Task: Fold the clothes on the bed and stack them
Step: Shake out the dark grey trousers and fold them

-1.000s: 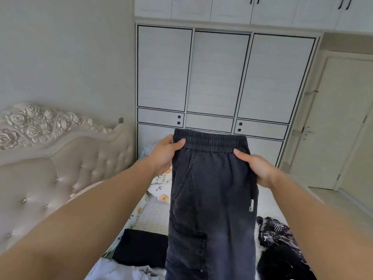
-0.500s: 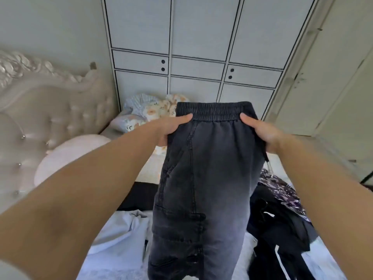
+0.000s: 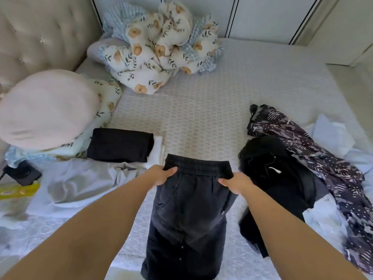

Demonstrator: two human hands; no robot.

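Left hand (image 3: 161, 174) and right hand (image 3: 235, 183) grasp waistband corners of trousers (image 3: 187, 215), near bed (image 3: 201, 118) front edge. Denim-like: likely heavy, limp, non-slippery. Best hold: elastic waistband.

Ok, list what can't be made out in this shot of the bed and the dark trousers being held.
Head view:
- Dark trousers: leg ends cut off by the bottom edge.
- Left hand and right hand: fingers tucked behind the waistband.
- White garment: mostly hidden under the folded black garment.
- Black heap: type unclear, partly under the patterned garment.
- Yellow packet: blurred, cut by the left edge.
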